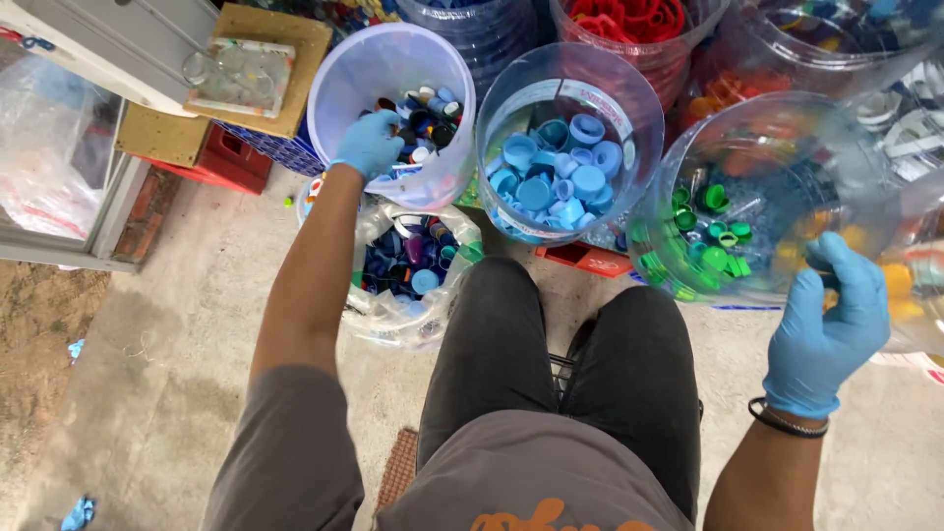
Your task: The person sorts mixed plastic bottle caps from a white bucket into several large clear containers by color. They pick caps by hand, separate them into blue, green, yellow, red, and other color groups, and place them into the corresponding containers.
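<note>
My left hand [369,144], in a blue glove, reaches over the rim into a clear tub [346,74] of mixed dark caps; its fingers are curled and hide whatever they hold. My right hand [828,324], also gloved in blue, has its fingers spread against the outer wall of a clear tub of green caps [716,236]. Between these two stands a tub of light blue caps [560,172]. A clear plastic bag of mixed caps [408,265] lies on the floor below the left tub.
More clear tubs stand behind: red caps [629,20], orange and dark caps [836,39], yellow caps at the right edge [900,280]. A red crate [228,157] and wooden boards [265,59] sit at upper left. My knees in dark trousers [570,364] fill the middle, above concrete floor.
</note>
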